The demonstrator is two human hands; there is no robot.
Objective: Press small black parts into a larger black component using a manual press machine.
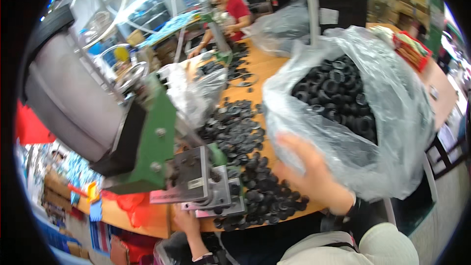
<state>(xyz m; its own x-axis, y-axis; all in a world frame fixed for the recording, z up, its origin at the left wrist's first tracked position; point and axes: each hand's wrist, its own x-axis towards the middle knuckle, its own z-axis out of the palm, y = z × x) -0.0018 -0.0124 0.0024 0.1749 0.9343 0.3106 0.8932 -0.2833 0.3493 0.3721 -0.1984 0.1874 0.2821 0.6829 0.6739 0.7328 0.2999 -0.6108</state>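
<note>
The person's right hand (311, 169) reaches up and to the left from the lower right, forearm slanting, its fingers stretched beside the near edge of a clear plastic bag (407, 118). Blur hides whether that grip holds anything or touches the bag. The left hand (186, 221) comes up from the lower edge, with its fingertips hidden at the metal plates (196, 176) of a green press (156, 152); how wide its grip is cannot be told.

Loose black caps (267, 186) lie on the wooden table (272, 154) between the two hands, left of the right hand and right of the left one. Their pile stretches from the table's near edge toward the far side. More caps fill the bag, just beyond and to the right of the right hand. The caps are round and face various ways, with no clear long axis. The bag's mouth opens upward, its length running from upper left to lower right.
</note>
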